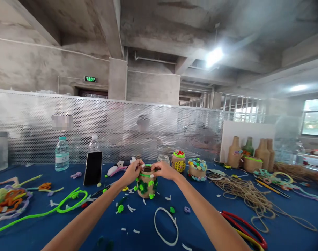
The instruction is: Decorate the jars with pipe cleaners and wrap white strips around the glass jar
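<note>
A twine-wrapped jar (150, 191) stands upright on the blue table in front of me, with dark and bright green tufts on its side. A bright green pipe cleaner (146, 175) runs around its rim. My left hand (134, 171) is closed at the left of the rim, its fingertips pinching the pipe cleaner. On the opposite side, my right hand (162, 170) pinches the same strip between thumb and fingers. The fingers partly cover the jar's mouth. Below the jar lie a white pipe-cleaner ring (155, 223), green pompoms (120, 208) and white scraps.
Two decorated jars (197, 169) and a clear jar (163, 159) stand behind. Loose twine (236, 186) and wrapped bottles (234, 152) are at right. To the left are a phone (93, 168), a water bottle (62, 154) and coloured pipe cleaners (10, 204). A perforated screen (82, 122) borders the table.
</note>
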A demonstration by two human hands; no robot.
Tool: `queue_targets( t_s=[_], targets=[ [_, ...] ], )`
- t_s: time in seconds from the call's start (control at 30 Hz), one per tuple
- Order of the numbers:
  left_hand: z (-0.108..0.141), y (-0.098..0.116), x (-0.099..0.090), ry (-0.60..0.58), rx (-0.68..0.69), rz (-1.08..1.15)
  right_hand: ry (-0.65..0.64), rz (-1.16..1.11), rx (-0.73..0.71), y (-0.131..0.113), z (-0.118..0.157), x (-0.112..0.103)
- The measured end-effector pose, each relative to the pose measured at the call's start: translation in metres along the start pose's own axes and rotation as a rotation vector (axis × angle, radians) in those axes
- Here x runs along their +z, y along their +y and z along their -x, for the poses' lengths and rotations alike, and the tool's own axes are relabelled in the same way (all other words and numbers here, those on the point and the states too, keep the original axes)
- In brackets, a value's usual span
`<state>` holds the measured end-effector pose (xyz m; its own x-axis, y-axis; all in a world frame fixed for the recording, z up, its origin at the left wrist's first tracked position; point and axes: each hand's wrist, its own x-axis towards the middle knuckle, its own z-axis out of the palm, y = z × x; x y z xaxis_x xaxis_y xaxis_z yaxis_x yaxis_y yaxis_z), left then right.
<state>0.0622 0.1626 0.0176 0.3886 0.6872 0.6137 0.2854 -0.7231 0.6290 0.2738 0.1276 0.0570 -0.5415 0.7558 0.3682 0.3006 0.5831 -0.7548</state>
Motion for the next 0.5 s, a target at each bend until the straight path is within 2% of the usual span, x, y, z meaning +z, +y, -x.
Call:
queue_targets(
  t_s=[0.2, 0.5],
  targets=[
    [0.003, 0.006, -0.004, -0.003, 0.012, -0.018, -0.035, 0.008, 0.007, -0.018, 0.011, -0.001],
    [0.004, -0.001, -0.003, 0.014, 0.002, -0.004, 0.081, 0.001, 0.088, -0.014, 0.01, 0.016]
  ],
)
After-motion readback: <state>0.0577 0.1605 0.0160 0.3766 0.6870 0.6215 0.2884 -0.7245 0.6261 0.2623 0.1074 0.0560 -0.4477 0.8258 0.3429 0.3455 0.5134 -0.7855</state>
